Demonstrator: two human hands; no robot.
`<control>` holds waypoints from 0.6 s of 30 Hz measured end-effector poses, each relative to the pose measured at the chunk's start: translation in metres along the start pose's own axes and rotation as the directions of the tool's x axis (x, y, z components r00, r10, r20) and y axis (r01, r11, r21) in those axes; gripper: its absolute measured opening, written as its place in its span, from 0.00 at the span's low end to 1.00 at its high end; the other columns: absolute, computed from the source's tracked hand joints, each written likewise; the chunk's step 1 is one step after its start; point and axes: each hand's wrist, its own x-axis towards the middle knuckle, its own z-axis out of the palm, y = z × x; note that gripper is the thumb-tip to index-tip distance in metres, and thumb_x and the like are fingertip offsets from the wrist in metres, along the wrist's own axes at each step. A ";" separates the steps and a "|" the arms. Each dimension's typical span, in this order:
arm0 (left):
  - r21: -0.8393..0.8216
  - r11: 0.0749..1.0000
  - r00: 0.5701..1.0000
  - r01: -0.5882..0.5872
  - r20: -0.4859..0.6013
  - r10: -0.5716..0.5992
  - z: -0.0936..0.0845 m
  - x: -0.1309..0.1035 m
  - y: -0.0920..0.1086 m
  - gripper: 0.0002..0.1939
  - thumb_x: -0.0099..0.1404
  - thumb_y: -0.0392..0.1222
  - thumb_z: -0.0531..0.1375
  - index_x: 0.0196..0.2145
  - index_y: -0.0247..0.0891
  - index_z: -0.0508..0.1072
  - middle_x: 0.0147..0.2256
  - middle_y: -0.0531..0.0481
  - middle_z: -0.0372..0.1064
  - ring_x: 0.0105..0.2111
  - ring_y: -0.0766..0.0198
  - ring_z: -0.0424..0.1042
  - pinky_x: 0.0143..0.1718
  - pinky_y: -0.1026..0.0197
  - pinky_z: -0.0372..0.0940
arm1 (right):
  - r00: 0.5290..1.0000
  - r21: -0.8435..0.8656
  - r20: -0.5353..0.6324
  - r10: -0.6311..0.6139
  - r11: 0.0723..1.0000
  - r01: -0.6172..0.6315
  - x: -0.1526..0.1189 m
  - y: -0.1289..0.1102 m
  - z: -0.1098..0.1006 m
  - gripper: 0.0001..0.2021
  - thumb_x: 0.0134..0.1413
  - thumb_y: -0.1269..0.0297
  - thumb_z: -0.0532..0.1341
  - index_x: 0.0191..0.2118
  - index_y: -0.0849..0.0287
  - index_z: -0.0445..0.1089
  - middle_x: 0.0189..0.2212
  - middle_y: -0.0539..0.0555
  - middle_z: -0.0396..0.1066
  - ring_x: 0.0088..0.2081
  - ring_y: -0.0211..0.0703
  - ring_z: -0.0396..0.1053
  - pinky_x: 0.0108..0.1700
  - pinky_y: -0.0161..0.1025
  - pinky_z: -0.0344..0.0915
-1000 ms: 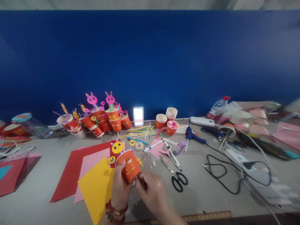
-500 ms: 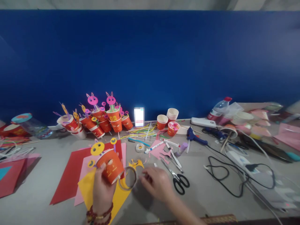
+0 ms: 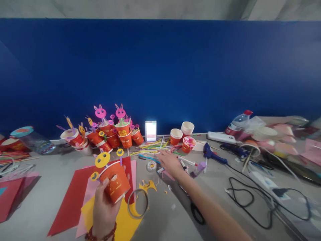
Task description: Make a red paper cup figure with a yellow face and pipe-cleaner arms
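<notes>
Tilted in my left hand (image 3: 105, 209) is a red paper cup (image 3: 115, 182), gripped round its side. A yellow paper face (image 3: 102, 160) with ears and two small yellow discs on purple strips stick up from its rim. My right hand (image 3: 170, 163) reaches over the table, fingers stretched out and apart, above the markers and a pink paper scrap. Just beyond its fingertips lie colourful pipe cleaners (image 3: 147, 147). Below the cup is a roll of tape (image 3: 137, 203), on yellow paper (image 3: 127, 224). My right forearm partly covers the black-handled scissors (image 3: 197, 213).
Several decorated cups (image 3: 122, 134) stand at the back left. Plain paper cups (image 3: 176, 136) are at the back middle. A blue glue gun (image 3: 213, 154), its cable and a bottle (image 3: 238, 124) occupy the right. Red paper (image 3: 66, 197) lies on the left.
My right hand has moved forward from beside the tape roll to over the markers, its fingers now stretched out. My left hand still holds the cup, shifted slightly left. The view has tilted up a little.
</notes>
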 end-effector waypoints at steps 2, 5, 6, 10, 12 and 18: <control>-0.010 1.000 0.999 -0.012 -0.050 0.011 0.004 0.001 0.004 0.12 0.59 0.39 0.62 0.42 0.46 0.76 0.37 0.53 0.81 0.42 0.55 0.79 0.39 0.59 0.76 | 1.000 -0.029 0.017 -0.016 0.999 0.016 0.008 0.001 0.002 0.15 0.61 0.77 0.57 0.48 0.55 0.74 0.53 0.56 0.73 0.52 0.51 0.66 0.54 0.43 0.60; -0.013 0.999 0.996 -0.031 -0.080 0.030 0.013 0.001 0.007 0.12 0.57 0.40 0.63 0.41 0.43 0.76 0.37 0.49 0.80 0.41 0.52 0.79 0.37 0.57 0.77 | 1.000 -0.078 0.015 0.022 0.997 -0.021 0.017 0.003 0.003 0.10 0.59 0.76 0.58 0.40 0.59 0.76 0.39 0.59 0.77 0.47 0.54 0.67 0.50 0.45 0.60; -0.005 0.999 0.996 -0.041 -0.081 0.040 0.016 0.001 0.007 0.12 0.57 0.40 0.63 0.41 0.43 0.76 0.36 0.49 0.80 0.41 0.53 0.80 0.37 0.58 0.77 | 0.999 -0.092 0.008 0.039 0.995 -0.038 0.020 0.003 0.003 0.10 0.59 0.75 0.57 0.39 0.60 0.76 0.37 0.60 0.77 0.47 0.55 0.66 0.50 0.46 0.60; 0.018 0.999 0.988 -0.044 -0.145 0.046 0.018 0.004 0.006 0.08 0.57 0.39 0.63 0.37 0.43 0.75 0.33 0.52 0.79 0.35 0.58 0.80 0.36 0.60 0.76 | 0.999 -0.115 -0.008 0.039 0.993 -0.040 0.033 -0.001 0.005 0.11 0.64 0.72 0.56 0.46 0.59 0.74 0.41 0.59 0.76 0.49 0.54 0.65 0.52 0.46 0.58; 0.017 0.999 0.986 -0.035 -0.161 0.037 0.017 0.007 0.005 0.07 0.57 0.39 0.63 0.36 0.43 0.74 0.33 0.54 0.79 0.34 0.59 0.79 0.35 0.61 0.76 | 1.000 -0.114 0.008 0.010 0.993 -0.009 0.040 -0.004 0.007 0.10 0.65 0.71 0.56 0.45 0.58 0.74 0.43 0.59 0.76 0.50 0.52 0.65 0.53 0.45 0.57; 0.024 1.000 0.993 0.012 -0.117 -0.009 0.010 0.014 0.002 0.12 0.59 0.42 0.64 0.42 0.47 0.76 0.33 0.53 0.79 0.40 0.53 0.80 0.38 0.57 0.77 | 0.998 -0.104 0.056 -0.022 0.994 0.028 0.039 0.000 0.007 0.08 0.62 0.73 0.59 0.37 0.59 0.76 0.38 0.59 0.77 0.46 0.52 0.68 0.50 0.43 0.61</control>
